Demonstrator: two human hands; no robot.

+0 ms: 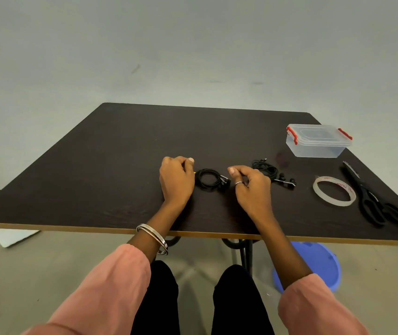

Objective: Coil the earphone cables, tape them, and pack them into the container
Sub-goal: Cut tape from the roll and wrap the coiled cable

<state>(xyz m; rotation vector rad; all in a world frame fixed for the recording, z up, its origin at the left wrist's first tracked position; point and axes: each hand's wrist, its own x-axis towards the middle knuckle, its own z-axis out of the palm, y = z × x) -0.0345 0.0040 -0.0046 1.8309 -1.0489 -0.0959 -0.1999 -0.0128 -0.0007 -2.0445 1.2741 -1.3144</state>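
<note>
Dark wood-grain tabletop seen from above, both hands resting on it near the front edge. Left hand with fingers curled under and thumb tip up, knuckles toward the far side; whether anything is pinched there, cannot tell, though a tiny yellow speck shows just at its right. Two silver bangles on the left wrist, pink sleeve behind. Right hand also curled, thumb and forefinger drawn close together, a ring on one finger; no object clearly held, grip uncertain.

Between the two hands, flat on the tabletop: a coiled black earphone cable, wound into a neat ring, earbuds at its right side, lying just beside the left hand and near the right thumb. Just beyond the right hand, partly hidden by it: a second black earphone cable, loosely bunched, earbuds trailing to the right.

Farther right of the right hand: a roll of clear tape lying flat, then black scissors, closed, handles toward the front edge. Beyond those, toward the far right corner: a clear plastic container with red latches, lid on.

Below the tabletop, under the right arm: a blue plastic stool on the floor.
</note>
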